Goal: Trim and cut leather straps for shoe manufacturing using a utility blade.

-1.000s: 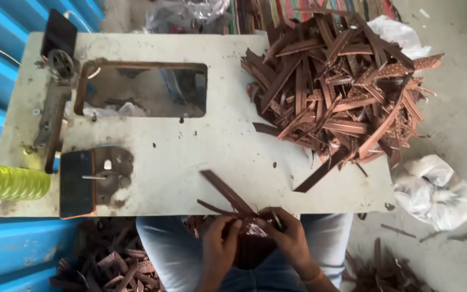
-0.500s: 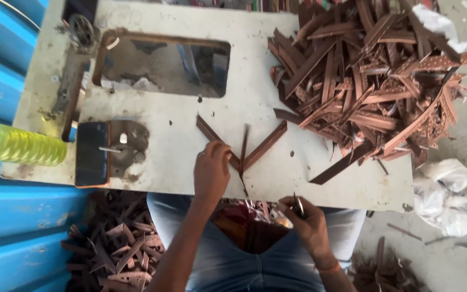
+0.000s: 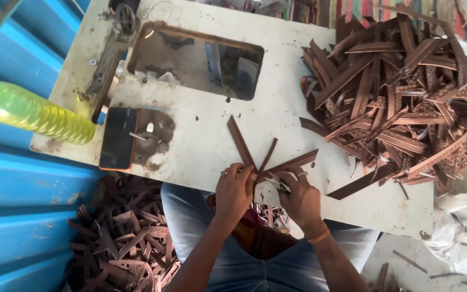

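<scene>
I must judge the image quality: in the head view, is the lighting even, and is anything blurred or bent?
Head view: soft daylight, hands sharp on the brown leather strips; the yellow plastic bottle glares and blurs slightly at the left edge; the white worn table looks bent by the wide lens.

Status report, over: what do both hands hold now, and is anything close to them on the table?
Left hand and right hand pinch brown strips, fanned on table edge. Small tool in right hand, unclear. Strip pile lies apart, right.

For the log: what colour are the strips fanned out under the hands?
Brown, some reddish; the strips show best in the head view.
</scene>
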